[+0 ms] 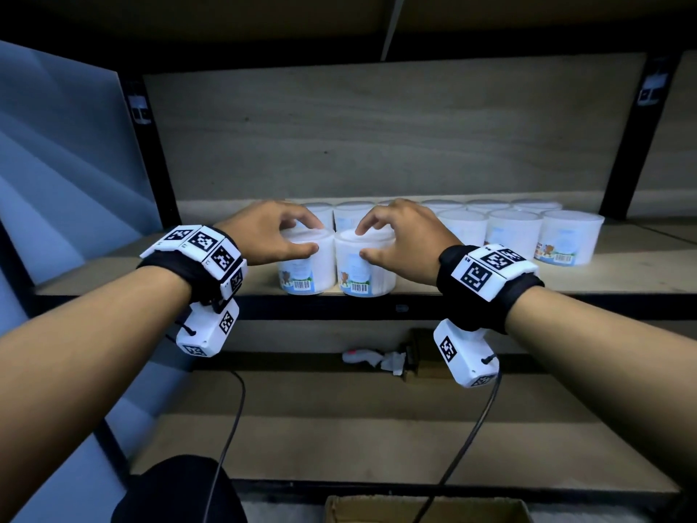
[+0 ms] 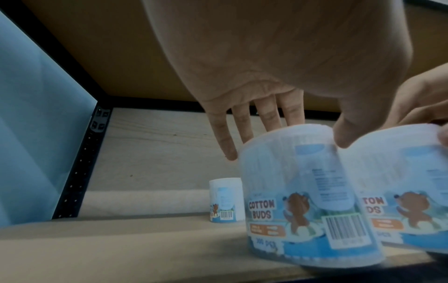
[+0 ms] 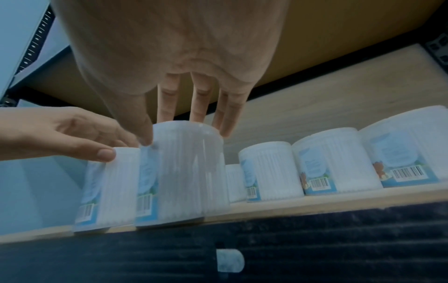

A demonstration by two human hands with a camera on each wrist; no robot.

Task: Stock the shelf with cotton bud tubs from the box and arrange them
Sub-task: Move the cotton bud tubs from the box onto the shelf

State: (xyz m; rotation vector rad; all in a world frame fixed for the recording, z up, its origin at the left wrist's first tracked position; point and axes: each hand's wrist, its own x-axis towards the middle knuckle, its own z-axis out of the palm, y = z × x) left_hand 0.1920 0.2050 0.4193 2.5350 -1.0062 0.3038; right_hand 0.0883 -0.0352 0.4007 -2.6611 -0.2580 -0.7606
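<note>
Two white cotton bud tubs with blue bear labels stand side by side at the front edge of the wooden shelf point(image 1: 490, 286). My left hand point(image 1: 315, 237) grips the left tub point(image 1: 307, 264) from above, thumb on the near side and fingers over the lid. The right hand point(image 1: 361, 243) holds the right tub point(image 1: 364, 268) the same way. In the left wrist view my left hand point(image 2: 286, 134) spans its tub point(image 2: 303, 191), which looks slightly tilted. In the right wrist view the right hand point(image 3: 186, 130) wraps its tub point(image 3: 184, 172).
Several more tubs point(image 1: 501, 228) stand in two rows at the back right of the shelf, one point(image 2: 226, 199) behind my left hand. A pale panel point(image 1: 68, 164) closes the left side. An open cardboard box point(image 1: 426, 509) sits below. Small items point(image 1: 381, 358) lie on the lower shelf.
</note>
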